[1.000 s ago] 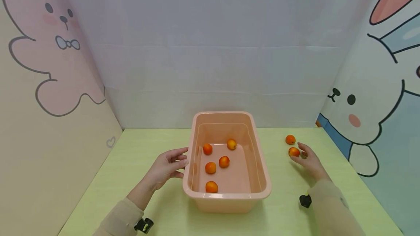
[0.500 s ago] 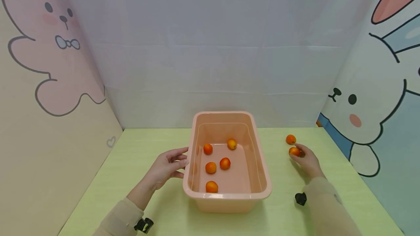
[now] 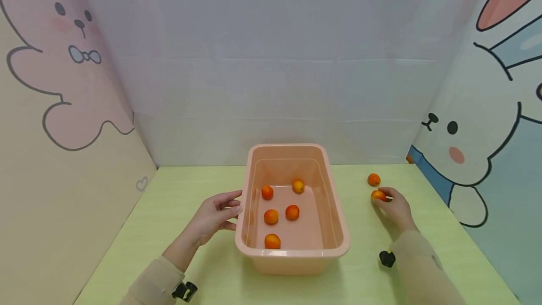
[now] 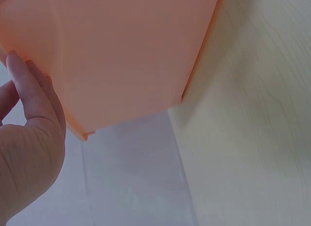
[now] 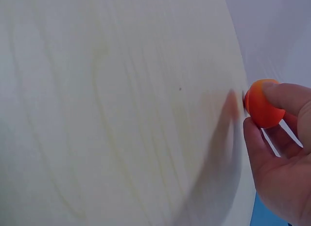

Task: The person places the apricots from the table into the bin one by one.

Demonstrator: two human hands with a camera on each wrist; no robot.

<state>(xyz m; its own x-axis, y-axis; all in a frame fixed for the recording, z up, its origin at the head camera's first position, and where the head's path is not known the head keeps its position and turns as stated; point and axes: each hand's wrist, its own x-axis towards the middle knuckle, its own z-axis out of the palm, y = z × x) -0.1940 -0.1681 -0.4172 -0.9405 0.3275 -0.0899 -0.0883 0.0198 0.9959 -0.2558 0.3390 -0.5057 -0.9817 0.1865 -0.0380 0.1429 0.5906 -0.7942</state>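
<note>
My right hand [image 3: 396, 209] pinches a small orange [image 3: 378, 195] between thumb and fingers, low over the right side of the table. In the right wrist view the orange [image 5: 264, 105] shows between the thumb and fingertips [image 5: 250, 126]. A second small orange [image 3: 374, 180] lies just behind it. On the other side my left hand [image 3: 217, 214] touches the left edge of a peach plastic bin [image 3: 292, 252] with extended fingers. The left wrist view shows those fingers [image 4: 31, 92] against the bin's outer side [image 4: 126, 56], near its rim.
Several small oranges lie spread on the bin floor, among them one orange [image 3: 292, 212] near the middle. The bin stands on a pale green-yellow table [image 3: 199, 272]. A white sheet [image 3: 288, 60] rises behind, with cartoon-printed panels [image 3: 470, 173] at both sides.
My right hand has closed its fingers and thumb round the nearer orange on the table. One orange in the bin has rolled slightly rightward. The left hand stays at the bin's edge.
</note>
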